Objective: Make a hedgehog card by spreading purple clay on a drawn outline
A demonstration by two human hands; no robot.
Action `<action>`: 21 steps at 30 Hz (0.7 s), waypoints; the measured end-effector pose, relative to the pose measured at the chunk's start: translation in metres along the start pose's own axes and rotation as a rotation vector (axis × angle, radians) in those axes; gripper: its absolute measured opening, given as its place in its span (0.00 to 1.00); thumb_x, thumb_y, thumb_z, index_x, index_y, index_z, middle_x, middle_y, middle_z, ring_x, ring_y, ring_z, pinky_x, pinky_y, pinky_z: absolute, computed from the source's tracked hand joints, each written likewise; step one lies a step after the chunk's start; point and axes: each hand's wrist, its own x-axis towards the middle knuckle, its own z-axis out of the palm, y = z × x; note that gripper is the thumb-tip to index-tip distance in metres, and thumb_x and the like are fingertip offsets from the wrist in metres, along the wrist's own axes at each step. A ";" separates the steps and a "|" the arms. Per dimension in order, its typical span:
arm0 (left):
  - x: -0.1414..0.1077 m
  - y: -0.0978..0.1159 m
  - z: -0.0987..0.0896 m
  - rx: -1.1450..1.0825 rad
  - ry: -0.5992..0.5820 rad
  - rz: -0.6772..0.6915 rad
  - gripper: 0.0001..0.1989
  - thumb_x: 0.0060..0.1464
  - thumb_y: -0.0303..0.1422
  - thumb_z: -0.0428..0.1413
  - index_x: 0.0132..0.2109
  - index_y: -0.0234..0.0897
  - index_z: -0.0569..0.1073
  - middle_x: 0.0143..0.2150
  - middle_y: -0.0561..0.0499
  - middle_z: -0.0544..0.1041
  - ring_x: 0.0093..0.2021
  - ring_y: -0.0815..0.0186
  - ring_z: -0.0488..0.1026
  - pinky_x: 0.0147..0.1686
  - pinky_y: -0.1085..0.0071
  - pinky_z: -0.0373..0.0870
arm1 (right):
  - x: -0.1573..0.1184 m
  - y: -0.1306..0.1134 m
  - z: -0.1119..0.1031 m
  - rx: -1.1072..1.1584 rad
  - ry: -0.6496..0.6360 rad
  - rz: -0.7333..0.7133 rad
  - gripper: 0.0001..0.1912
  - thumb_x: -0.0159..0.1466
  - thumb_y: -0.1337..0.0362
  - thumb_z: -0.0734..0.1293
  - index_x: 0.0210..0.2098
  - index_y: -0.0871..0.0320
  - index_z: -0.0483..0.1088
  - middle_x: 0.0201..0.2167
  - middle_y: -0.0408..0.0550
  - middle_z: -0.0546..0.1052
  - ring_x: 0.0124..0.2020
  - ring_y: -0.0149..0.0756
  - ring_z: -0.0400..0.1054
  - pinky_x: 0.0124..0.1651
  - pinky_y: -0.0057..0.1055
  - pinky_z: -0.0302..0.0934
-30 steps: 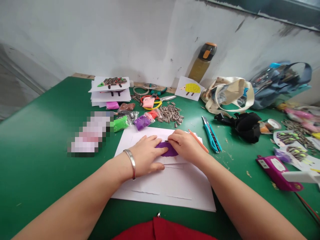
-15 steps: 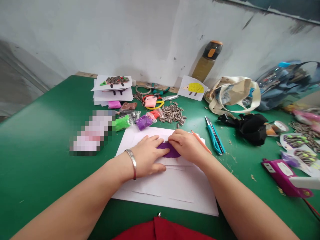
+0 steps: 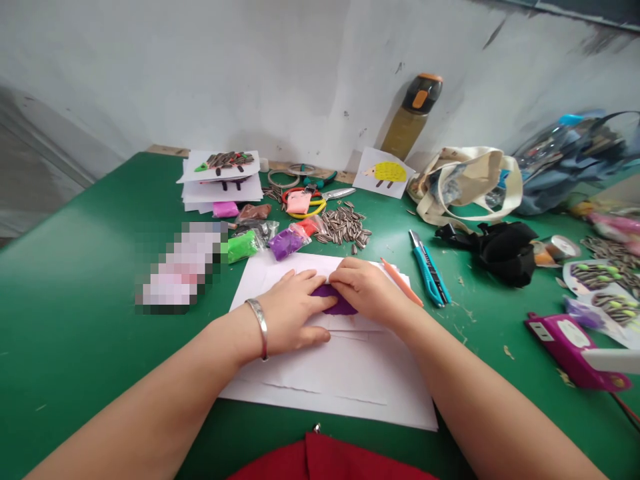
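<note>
On a small white card over a stack of white paper [image 3: 320,383] lies a flat purple clay shape [image 3: 341,306]. My left hand [image 3: 293,312], with a silver bracelet at the wrist, rests flat beside it; the fingers are spread and a fingertip presses on the clay. My right hand [image 3: 367,290] is curled, its thumb and fingers drawn together at the clay's upper right edge. Whatever sits between those fingertips is hidden. An orange pencil-like stick [image 3: 401,281] lies just past the right hand.
Beyond the paper are a sunflower seed pile [image 3: 345,225], purple clay in a bag [image 3: 289,241], green clay [image 3: 243,247] and scissors [image 3: 303,201]. A blue utility knife [image 3: 429,270] lies to the right, near a black pouch [image 3: 505,253] and a magenta device [image 3: 575,353].
The view has shifted slightly. Both hands stay at the purple clay in nearly the same pose; any finger movement is very small.
</note>
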 end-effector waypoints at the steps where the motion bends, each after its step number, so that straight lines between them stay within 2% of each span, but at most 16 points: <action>1: 0.000 -0.001 0.001 -0.015 0.010 0.000 0.25 0.53 0.45 0.59 0.57 0.46 0.71 0.62 0.43 0.63 0.60 0.47 0.59 0.59 0.47 0.54 | 0.000 0.000 0.001 0.007 0.004 -0.003 0.13 0.66 0.71 0.60 0.35 0.56 0.76 0.34 0.47 0.73 0.35 0.33 0.67 0.37 0.28 0.58; 5: 0.001 -0.004 0.004 -0.062 0.034 0.017 0.25 0.52 0.44 0.60 0.57 0.49 0.71 0.63 0.47 0.62 0.61 0.48 0.58 0.61 0.48 0.53 | 0.002 0.001 0.005 0.024 0.041 -0.037 0.13 0.66 0.72 0.60 0.34 0.58 0.76 0.31 0.47 0.73 0.34 0.32 0.66 0.37 0.28 0.58; 8: 0.001 -0.005 0.005 -0.080 0.044 0.027 0.25 0.52 0.44 0.60 0.57 0.49 0.71 0.63 0.47 0.62 0.60 0.48 0.58 0.61 0.48 0.53 | 0.002 0.001 0.006 0.031 0.002 -0.080 0.13 0.65 0.74 0.61 0.32 0.58 0.75 0.30 0.46 0.73 0.36 0.33 0.66 0.38 0.28 0.59; 14: 0.001 -0.003 0.001 -0.098 0.044 0.029 0.24 0.52 0.43 0.60 0.57 0.50 0.71 0.61 0.46 0.64 0.59 0.49 0.59 0.60 0.48 0.54 | 0.003 -0.001 0.007 0.074 0.061 -0.033 0.13 0.67 0.72 0.60 0.35 0.57 0.76 0.33 0.47 0.73 0.35 0.31 0.67 0.39 0.28 0.60; 18: 0.001 -0.001 -0.002 -0.095 0.027 0.028 0.25 0.52 0.43 0.60 0.58 0.50 0.71 0.60 0.46 0.65 0.58 0.49 0.60 0.60 0.48 0.55 | 0.003 -0.001 0.009 0.090 0.020 -0.041 0.12 0.66 0.72 0.61 0.35 0.57 0.76 0.32 0.46 0.73 0.36 0.32 0.67 0.40 0.28 0.60; 21: 0.001 -0.001 -0.003 -0.094 0.031 0.030 0.25 0.52 0.43 0.59 0.58 0.51 0.71 0.60 0.46 0.65 0.58 0.49 0.60 0.60 0.48 0.55 | 0.004 -0.001 0.010 0.110 0.080 -0.004 0.13 0.67 0.72 0.60 0.39 0.57 0.76 0.35 0.47 0.73 0.35 0.31 0.66 0.40 0.28 0.60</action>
